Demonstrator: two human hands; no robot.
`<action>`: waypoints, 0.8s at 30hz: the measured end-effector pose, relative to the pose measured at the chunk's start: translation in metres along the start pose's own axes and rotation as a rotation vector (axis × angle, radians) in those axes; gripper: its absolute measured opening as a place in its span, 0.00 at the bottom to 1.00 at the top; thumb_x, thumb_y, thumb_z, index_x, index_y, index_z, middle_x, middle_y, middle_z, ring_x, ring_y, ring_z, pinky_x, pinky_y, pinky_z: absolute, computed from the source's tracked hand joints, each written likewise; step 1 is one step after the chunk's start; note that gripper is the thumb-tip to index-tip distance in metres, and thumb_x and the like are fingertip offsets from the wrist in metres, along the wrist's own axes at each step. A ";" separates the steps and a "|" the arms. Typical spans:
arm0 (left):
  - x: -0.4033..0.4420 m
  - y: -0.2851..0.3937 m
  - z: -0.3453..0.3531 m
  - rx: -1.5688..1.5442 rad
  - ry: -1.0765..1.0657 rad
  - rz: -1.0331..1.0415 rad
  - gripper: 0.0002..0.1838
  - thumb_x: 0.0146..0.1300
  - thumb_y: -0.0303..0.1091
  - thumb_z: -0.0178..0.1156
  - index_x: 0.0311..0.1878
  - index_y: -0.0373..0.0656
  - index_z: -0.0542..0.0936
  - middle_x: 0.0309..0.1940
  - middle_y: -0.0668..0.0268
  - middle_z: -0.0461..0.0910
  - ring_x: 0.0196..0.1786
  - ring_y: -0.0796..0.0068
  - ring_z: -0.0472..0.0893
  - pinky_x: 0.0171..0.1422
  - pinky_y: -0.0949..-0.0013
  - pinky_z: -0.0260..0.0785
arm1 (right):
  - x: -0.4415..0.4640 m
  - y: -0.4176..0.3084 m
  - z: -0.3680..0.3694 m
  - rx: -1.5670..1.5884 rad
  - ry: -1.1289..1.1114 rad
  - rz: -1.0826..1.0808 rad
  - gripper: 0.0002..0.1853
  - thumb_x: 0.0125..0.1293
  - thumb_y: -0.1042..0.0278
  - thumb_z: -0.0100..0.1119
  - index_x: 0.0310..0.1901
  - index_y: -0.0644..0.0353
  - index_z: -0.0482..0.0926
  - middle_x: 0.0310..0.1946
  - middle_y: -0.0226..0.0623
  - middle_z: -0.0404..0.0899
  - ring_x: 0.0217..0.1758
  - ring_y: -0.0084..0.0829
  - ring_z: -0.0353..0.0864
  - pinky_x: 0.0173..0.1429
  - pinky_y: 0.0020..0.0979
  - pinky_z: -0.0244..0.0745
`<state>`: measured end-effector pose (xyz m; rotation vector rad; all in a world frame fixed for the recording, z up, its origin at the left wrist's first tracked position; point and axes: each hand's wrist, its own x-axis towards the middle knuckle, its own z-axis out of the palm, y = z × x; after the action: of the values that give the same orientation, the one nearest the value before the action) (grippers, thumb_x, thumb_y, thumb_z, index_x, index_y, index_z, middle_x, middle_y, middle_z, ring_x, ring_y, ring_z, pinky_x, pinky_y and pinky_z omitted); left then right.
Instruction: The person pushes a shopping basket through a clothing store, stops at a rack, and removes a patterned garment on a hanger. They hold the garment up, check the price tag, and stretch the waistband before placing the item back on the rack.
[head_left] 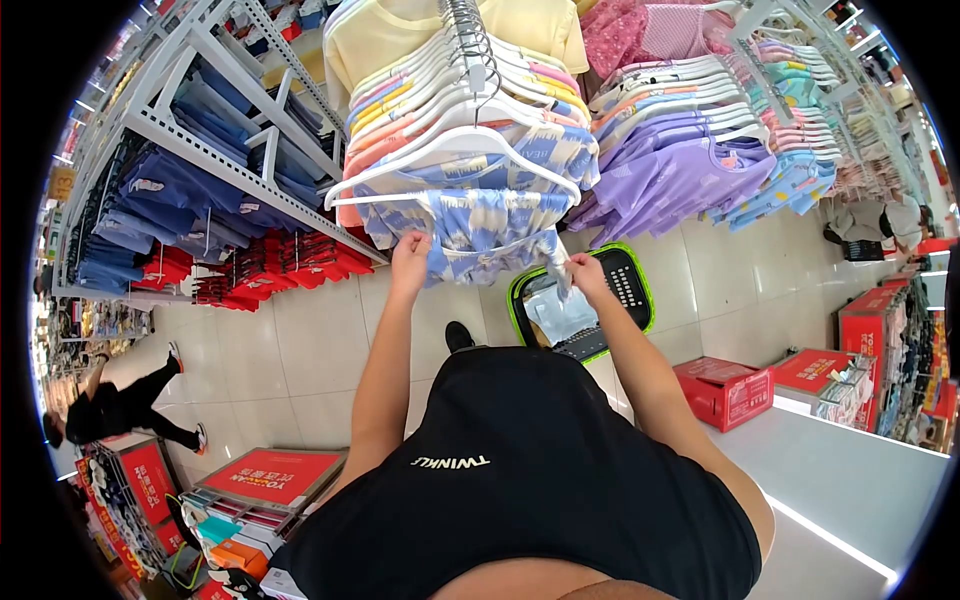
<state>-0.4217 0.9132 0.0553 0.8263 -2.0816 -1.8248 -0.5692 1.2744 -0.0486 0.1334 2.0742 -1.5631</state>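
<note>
Left hand and right hand are pinching opposite sides of a blue-and-cream patterned fabric garment, which is hanging from a white plastic hanger. Beneath, a black, green-rimmed plastic basket is sitting on pale floor tiles.

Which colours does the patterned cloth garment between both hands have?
The patterned cloth garment is blue with cream patches, shown best in the head view.
</note>
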 end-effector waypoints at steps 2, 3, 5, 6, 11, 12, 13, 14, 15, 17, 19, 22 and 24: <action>0.003 -0.021 0.004 0.032 -0.015 -0.007 0.10 0.73 0.35 0.59 0.47 0.37 0.80 0.33 0.73 0.78 0.37 0.82 0.74 0.44 0.75 0.67 | -0.010 0.003 0.016 -0.143 -0.078 -0.060 0.09 0.60 0.64 0.66 0.36 0.61 0.84 0.29 0.35 0.84 0.31 0.29 0.82 0.39 0.33 0.76; 0.006 -0.036 0.006 0.100 0.012 0.013 0.10 0.72 0.35 0.59 0.46 0.37 0.81 0.33 0.68 0.81 0.37 0.78 0.77 0.44 0.72 0.69 | -0.014 0.006 0.025 -0.143 -0.082 -0.059 0.09 0.60 0.64 0.66 0.36 0.61 0.84 0.29 0.35 0.84 0.31 0.29 0.82 0.39 0.33 0.76; 0.008 -0.068 0.008 0.170 0.041 0.028 0.10 0.71 0.34 0.59 0.45 0.36 0.81 0.33 0.63 0.84 0.36 0.74 0.81 0.44 0.69 0.72 | -0.018 0.014 0.043 -0.341 -0.185 -0.132 0.13 0.56 0.60 0.67 0.36 0.61 0.84 0.30 0.42 0.85 0.33 0.38 0.84 0.42 0.38 0.77; 0.003 -0.071 0.009 0.255 0.052 0.043 0.10 0.71 0.34 0.59 0.46 0.37 0.82 0.35 0.57 0.85 0.39 0.67 0.83 0.45 0.66 0.73 | -0.019 0.021 0.049 -0.339 -0.191 -0.128 0.13 0.56 0.60 0.67 0.36 0.61 0.84 0.30 0.42 0.85 0.33 0.38 0.84 0.42 0.38 0.77; -0.031 -0.128 -0.014 0.683 0.023 0.039 0.13 0.70 0.37 0.55 0.46 0.39 0.82 0.40 0.46 0.85 0.45 0.46 0.85 0.51 0.51 0.75 | -0.032 0.038 0.066 -0.865 -0.269 -0.162 0.16 0.56 0.56 0.64 0.38 0.61 0.86 0.39 0.51 0.86 0.44 0.51 0.86 0.51 0.45 0.80; -0.040 -0.133 -0.021 0.688 0.027 0.036 0.13 0.70 0.37 0.55 0.46 0.39 0.82 0.40 0.46 0.85 0.45 0.46 0.85 0.51 0.51 0.75 | -0.028 0.054 0.069 -0.918 -0.328 -0.101 0.16 0.58 0.56 0.61 0.38 0.61 0.86 0.41 0.51 0.86 0.48 0.52 0.85 0.53 0.46 0.80; -0.050 -0.136 -0.027 0.736 -0.019 -0.062 0.13 0.69 0.38 0.55 0.45 0.39 0.82 0.40 0.47 0.85 0.46 0.45 0.84 0.52 0.50 0.74 | -0.024 0.071 0.070 -0.915 -0.333 -0.103 0.16 0.58 0.56 0.61 0.38 0.61 0.86 0.41 0.51 0.86 0.48 0.52 0.85 0.53 0.46 0.80; -0.058 -0.139 -0.032 0.782 -0.067 -0.162 0.13 0.69 0.38 0.55 0.44 0.39 0.82 0.41 0.47 0.85 0.47 0.45 0.84 0.53 0.49 0.74 | -0.023 0.088 0.071 -0.981 -0.366 -0.120 0.15 0.58 0.57 0.60 0.37 0.60 0.87 0.42 0.51 0.86 0.48 0.52 0.85 0.54 0.46 0.80; -0.066 -0.147 -0.038 0.783 -0.064 -0.166 0.13 0.69 0.38 0.55 0.44 0.39 0.82 0.41 0.47 0.85 0.47 0.45 0.84 0.53 0.49 0.74 | -0.024 0.097 0.072 -1.049 -0.400 -0.136 0.15 0.59 0.58 0.59 0.37 0.60 0.87 0.42 0.51 0.86 0.49 0.52 0.85 0.54 0.45 0.80; -0.080 -0.163 -0.051 0.799 -0.037 -0.217 0.13 0.68 0.39 0.57 0.43 0.40 0.82 0.40 0.47 0.85 0.46 0.46 0.84 0.51 0.50 0.75 | -0.032 0.098 0.078 -1.034 -0.421 -0.147 0.14 0.59 0.57 0.61 0.36 0.59 0.86 0.40 0.51 0.86 0.46 0.51 0.85 0.51 0.45 0.80; -0.087 -0.151 -0.059 0.696 0.036 -0.205 0.12 0.69 0.39 0.57 0.44 0.39 0.82 0.39 0.48 0.85 0.45 0.47 0.84 0.51 0.52 0.75 | -0.046 0.072 0.088 -0.817 -0.494 -0.315 0.13 0.60 0.58 0.63 0.37 0.60 0.85 0.36 0.51 0.85 0.42 0.50 0.85 0.48 0.45 0.79; -0.095 -0.102 -0.075 0.529 0.198 -0.110 0.12 0.70 0.38 0.57 0.45 0.38 0.80 0.38 0.49 0.84 0.44 0.52 0.84 0.50 0.56 0.74 | -0.079 -0.017 0.100 -0.651 -0.552 -0.317 0.12 0.60 0.60 0.63 0.37 0.62 0.81 0.36 0.49 0.84 0.41 0.48 0.84 0.48 0.43 0.78; -0.092 -0.062 -0.091 0.404 0.316 0.027 0.12 0.72 0.39 0.56 0.46 0.38 0.78 0.36 0.54 0.81 0.41 0.61 0.81 0.49 0.62 0.72 | -0.087 -0.050 0.104 -0.479 -0.493 -0.503 0.10 0.62 0.63 0.62 0.38 0.61 0.80 0.40 0.44 0.84 0.46 0.42 0.83 0.51 0.38 0.76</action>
<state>-0.2834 0.8867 0.0279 1.0930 -2.2558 -1.1761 -0.4780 1.1832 0.0158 -0.9115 2.0806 -1.1321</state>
